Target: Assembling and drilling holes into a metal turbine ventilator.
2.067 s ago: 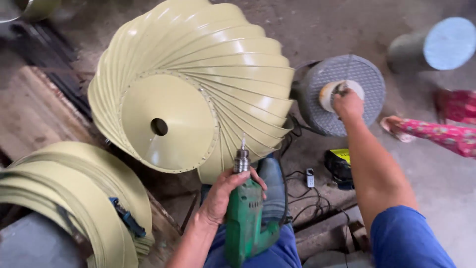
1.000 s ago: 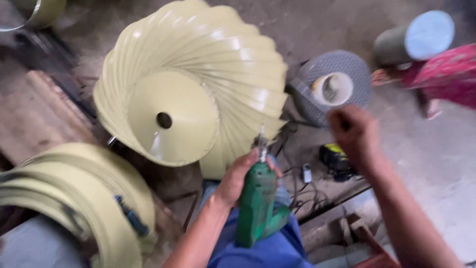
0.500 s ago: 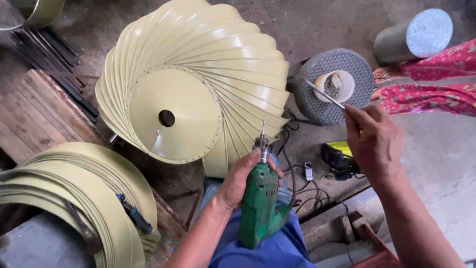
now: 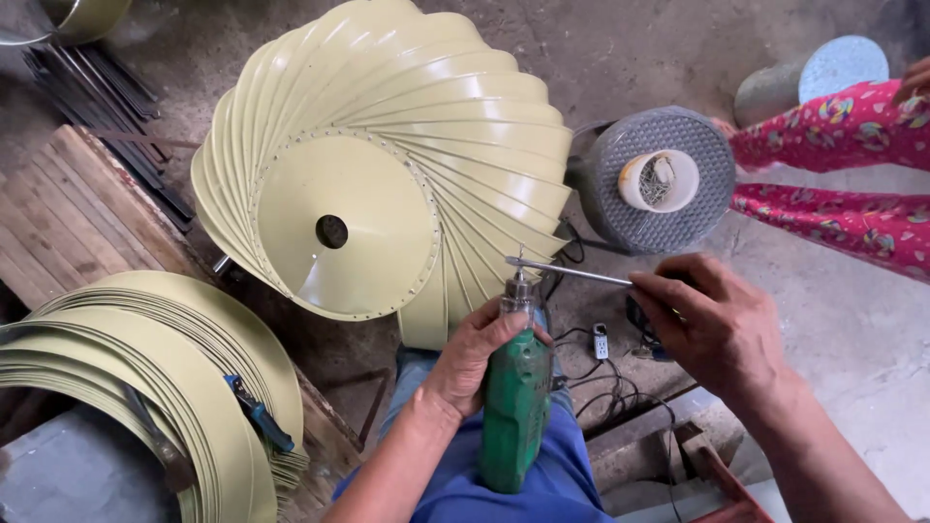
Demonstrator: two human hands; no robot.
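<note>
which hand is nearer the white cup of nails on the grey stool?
Right. The right hand sits just below the white cup, holding a thin metal rod; the left hand grips the green drill, farther down-left.

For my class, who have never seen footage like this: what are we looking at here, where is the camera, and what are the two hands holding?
The camera sits on a person's head and looks down at their own two bare hands; there is no machine arm. The left hand grips a green power drill standing upright over the lap. The right hand holds a thin metal rod with its tip at the drill's chuck. On the floor in front lies a pale yellow finned metal dome with a round holed disc facing us. A stack of matching curved strips lies lower left. A grey mesh-topped drum carries a small white tub of nails. Another person's flowered trouser legs show at right.
</note>
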